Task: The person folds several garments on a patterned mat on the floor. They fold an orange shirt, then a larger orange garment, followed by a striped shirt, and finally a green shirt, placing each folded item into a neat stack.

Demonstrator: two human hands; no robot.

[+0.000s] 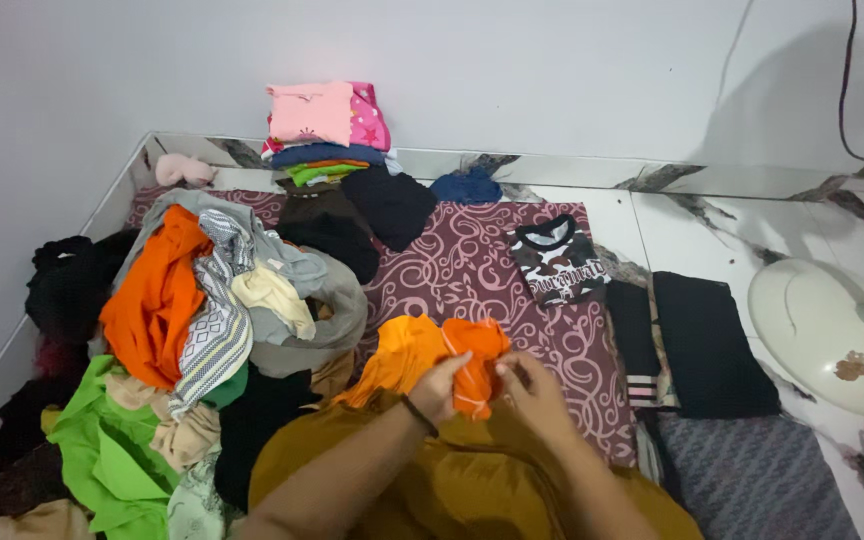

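Both hands work an orange garment (422, 355) that lies on the patterned maroon mat (472, 270), at its near edge, right in front of the person. L hand (442, 385) is closed, fingers curled round a bunch of the orange cloth; a dark band sits on that wrist. R hand (532, 390) pinches the same cloth from the other side, thumb and fingertips nipped on the fabric. The two hands are nearly touching, w/ a fold of cloth between them. The rest of the garment spreads out to the left of the hands.

Rel. to the mat: a big heap of loose clothes (202, 310) covers its left side, w/ orange, grey, patterned and bright green pieces mixed in. A stack of folded clothes (327, 130), pink on top, stands at the far edge against the wall. A folded camo-print top (557, 262) lies on the mat's right part. Just off the right edge lie folded dark garments (702, 340). Further right, well apart from the mat, a white fan base (822, 330) sits on the tiled floor. A mustard-coloured cloth (472, 480) covers the person's lap at the mat's near side.
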